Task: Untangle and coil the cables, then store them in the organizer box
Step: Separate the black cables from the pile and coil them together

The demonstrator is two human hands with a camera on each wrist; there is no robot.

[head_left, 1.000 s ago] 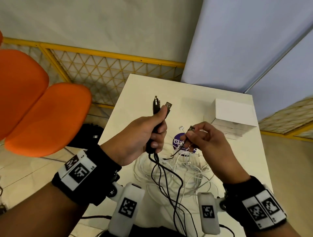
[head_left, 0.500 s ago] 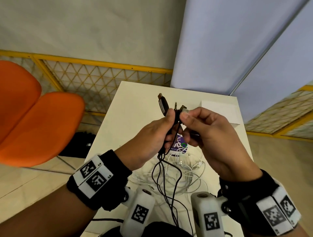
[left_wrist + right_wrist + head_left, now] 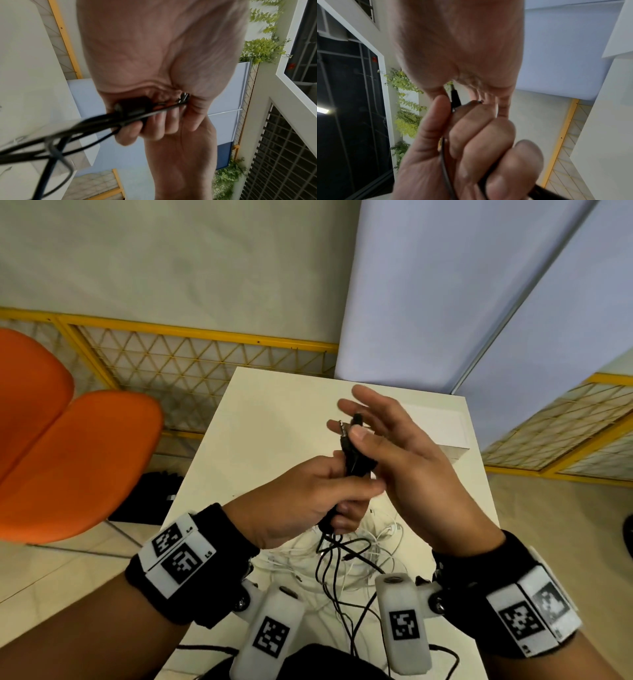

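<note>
Behind the small white table point(image 3: 274, 419) runs a yellow metal fence point(image 3: 205, 361) with a criss-cross pattern, and pale blue panels point(image 3: 462, 285) stand at the back on the right. Two round orange chair seats point(image 3: 68, 460) sit off to the left of the table.

Both hands are held up together over the middle of the table. The person's left hand point(image 3: 301, 505) has its fingers curled tight around a bunch of thin black cables point(image 3: 354, 463). The plug ends stick up out of the top of the fist. The rest of the black cables hang down from the fist and loop over the table edge near the person.

The person's right hand point(image 3: 407, 460) is just beside the left one. Its thumb presses on the plug ends at the top of the bunch, and its other fingers are spread out straight behind them.

A messy pile of thin white cables point(image 3: 373, 546) lies on the table under the hands. A white cardboard box point(image 3: 445, 436) sits on the table at the far right, partly hidden behind the right hand.
</note>
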